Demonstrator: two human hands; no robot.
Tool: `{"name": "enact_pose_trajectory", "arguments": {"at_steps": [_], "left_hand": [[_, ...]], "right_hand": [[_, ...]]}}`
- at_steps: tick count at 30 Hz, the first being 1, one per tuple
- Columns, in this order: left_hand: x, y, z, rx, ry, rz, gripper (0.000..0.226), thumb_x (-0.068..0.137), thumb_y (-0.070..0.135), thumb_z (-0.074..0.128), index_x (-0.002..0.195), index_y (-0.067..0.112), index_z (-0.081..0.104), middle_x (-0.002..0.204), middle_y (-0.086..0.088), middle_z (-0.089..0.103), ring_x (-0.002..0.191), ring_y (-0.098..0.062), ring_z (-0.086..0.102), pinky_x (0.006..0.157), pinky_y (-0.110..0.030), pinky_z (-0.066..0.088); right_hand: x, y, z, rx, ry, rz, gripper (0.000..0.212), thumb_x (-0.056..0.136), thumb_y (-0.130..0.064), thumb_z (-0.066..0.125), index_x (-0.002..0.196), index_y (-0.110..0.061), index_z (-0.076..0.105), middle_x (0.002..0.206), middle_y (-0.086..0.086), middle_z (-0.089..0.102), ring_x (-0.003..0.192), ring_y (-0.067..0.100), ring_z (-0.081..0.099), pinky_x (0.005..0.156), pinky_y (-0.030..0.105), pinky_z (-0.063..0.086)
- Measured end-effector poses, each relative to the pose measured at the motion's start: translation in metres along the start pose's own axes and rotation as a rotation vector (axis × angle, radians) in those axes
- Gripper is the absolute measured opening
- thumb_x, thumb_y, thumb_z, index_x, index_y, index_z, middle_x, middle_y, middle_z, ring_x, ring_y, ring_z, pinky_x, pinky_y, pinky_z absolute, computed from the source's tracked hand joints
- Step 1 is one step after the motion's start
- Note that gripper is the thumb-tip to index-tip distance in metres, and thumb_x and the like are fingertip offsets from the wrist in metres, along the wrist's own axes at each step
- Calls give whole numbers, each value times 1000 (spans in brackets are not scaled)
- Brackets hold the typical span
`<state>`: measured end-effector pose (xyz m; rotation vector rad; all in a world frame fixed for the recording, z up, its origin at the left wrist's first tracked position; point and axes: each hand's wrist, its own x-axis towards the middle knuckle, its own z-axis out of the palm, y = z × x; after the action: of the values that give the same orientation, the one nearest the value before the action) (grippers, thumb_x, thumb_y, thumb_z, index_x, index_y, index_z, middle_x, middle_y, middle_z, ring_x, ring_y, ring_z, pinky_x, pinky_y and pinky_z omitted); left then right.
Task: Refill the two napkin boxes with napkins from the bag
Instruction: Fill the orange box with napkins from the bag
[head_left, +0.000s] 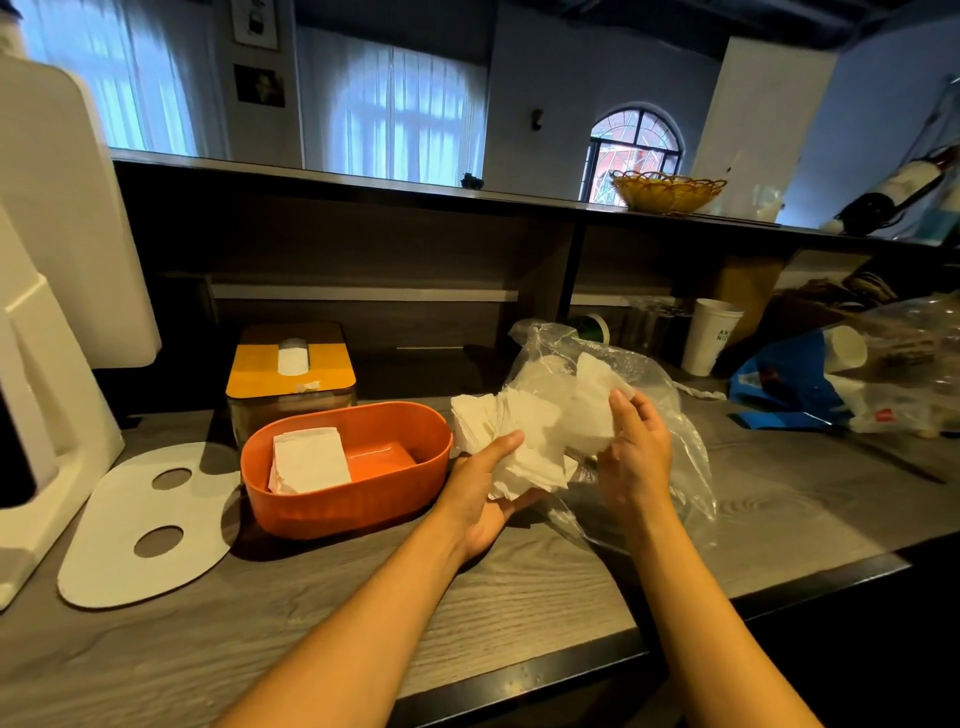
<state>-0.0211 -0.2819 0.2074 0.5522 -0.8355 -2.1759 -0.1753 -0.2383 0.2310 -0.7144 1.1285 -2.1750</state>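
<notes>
An open orange napkin box sits on the counter with a small stack of white napkins in its left half. Its white lid with two holes lies flat to the left. Behind stands a second box with a yellow lid, a napkin showing in its slot. A clear plastic bag lies to the right of the orange box. My left hand holds a loose bundle of white napkins from below, just outside the bag's mouth. My right hand touches the bundle's right side, fingers mostly straight.
A large white appliance fills the left edge. A white paper cup, glasses and a blue-and-clear bag of cups crowd the back right. A raised shelf runs above the counter, carrying a wicker basket. The counter's front edge is close.
</notes>
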Motion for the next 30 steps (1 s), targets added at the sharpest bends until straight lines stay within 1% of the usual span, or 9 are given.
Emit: {"name": "enact_pose_trajectory", "arguments": {"at_steps": [6,10,14,16,19,22,25,28,30], "left_hand": [[-4,-3,5,107,-53,65,44,76,21,72,119,21,63,113,-10,73,105,-28,69,90,-49,54],[-6,-7,9,155,-41,157,31,90,8,64,118,21,64,113,-8,73,106,-27,69,91,-47,55],[-8,-3,9,128,-55,167,41,77,27,69,118,25,62,112,-6,74,104,-24,70,91,-47,55],[-8,-4,9,165,-53,160,44,76,22,71,119,23,62,112,-7,74,102,-24,71,90,-46,56],[-7,-8,10,178,-23,187,43,86,2,67,124,21,60,111,-8,74,101,-28,71,85,-46,58],[-7,-6,10,122,26,225,38,91,-7,59,110,26,62,105,-5,74,101,-27,70,89,-48,56],[-8,-5,11,103,31,274,39,90,-8,59,110,25,63,109,-6,72,106,-27,68,96,-48,53],[-8,-6,10,161,33,310,41,88,-8,62,111,25,64,110,-5,73,105,-23,69,93,-46,55],[-7,-7,10,186,44,305,40,88,-4,64,117,24,64,114,-6,73,107,-23,69,94,-46,55]], "right_hand": [[-6,14,11,-294,-70,-19,11,98,-15,57,100,-6,64,78,3,65,65,12,60,53,21,50],[-9,23,15,-385,-30,-43,10,98,-17,57,93,-10,63,62,-2,49,55,9,44,49,21,38],[-10,24,16,-405,-5,-102,9,99,-16,56,97,-9,62,65,2,52,55,10,48,46,22,42],[-11,24,17,-422,-1,-121,10,99,-15,56,97,-8,61,64,0,51,55,9,47,46,21,43],[-10,24,17,-420,16,-94,13,99,-19,55,104,-8,61,79,2,57,67,11,52,51,22,47],[-9,23,17,-396,15,-26,19,98,-29,55,112,-17,59,110,3,62,93,16,60,70,29,52],[-14,22,19,-410,-117,119,17,96,-37,55,106,-23,60,114,4,63,100,18,62,85,39,54],[-17,22,21,-345,-284,292,30,95,-33,59,117,-13,62,107,10,71,94,27,71,72,38,59],[-15,22,20,-378,-246,269,33,94,-30,62,119,-9,62,104,11,73,89,25,73,65,36,59]]}}
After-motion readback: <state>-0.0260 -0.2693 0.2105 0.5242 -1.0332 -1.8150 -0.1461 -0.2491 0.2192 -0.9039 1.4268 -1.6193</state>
